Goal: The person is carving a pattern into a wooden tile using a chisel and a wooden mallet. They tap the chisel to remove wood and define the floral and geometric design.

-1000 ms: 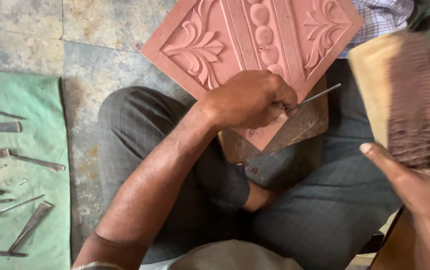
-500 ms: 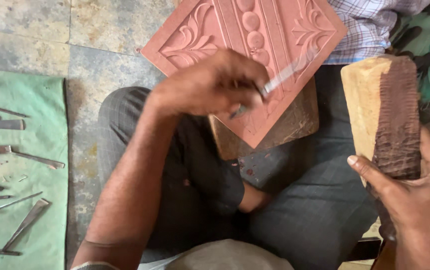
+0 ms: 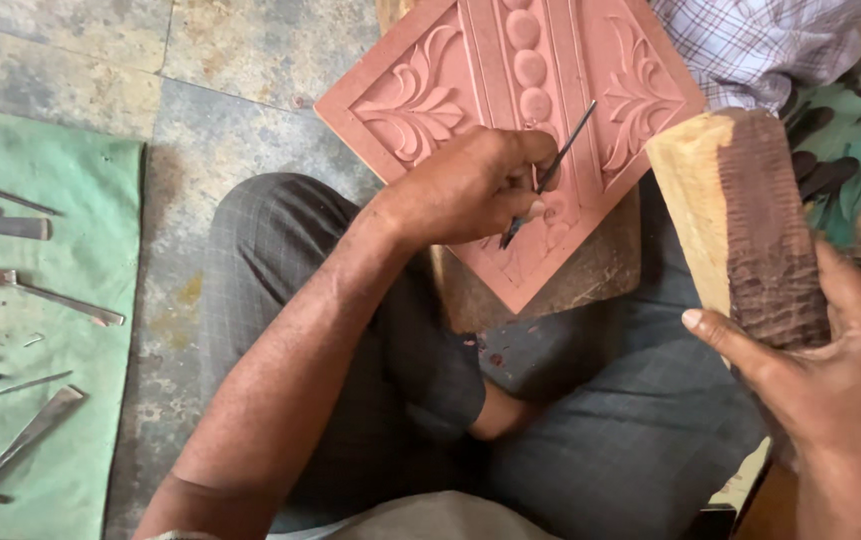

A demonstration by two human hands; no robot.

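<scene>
A reddish carved stone slab [image 3: 470, 70] with leaf and bead relief rests tilted on a wooden block [image 3: 590, 280] over my lap. My left hand [image 3: 470, 185] lies on the slab's lower part, fingers closed around a thin metal chisel [image 3: 550, 170] whose tip touches the carving. My right hand [image 3: 830, 370] grips a thick wooden mallet block [image 3: 740, 220], pale on one face and dark and worn on the other, held upright to the right of the slab.
A green cloth [image 3: 60, 300] on the stone floor at the left carries several metal chisels [image 3: 25, 440]. Another person's checked sleeve [image 3: 750, 40] shows at the top right, with dark tools on green cloth [image 3: 830, 170] beside it.
My left hand has shifted along the slab and reset the chisel more upright on the carving. The mallet in my right hand has moved slightly left and lower in view.
</scene>
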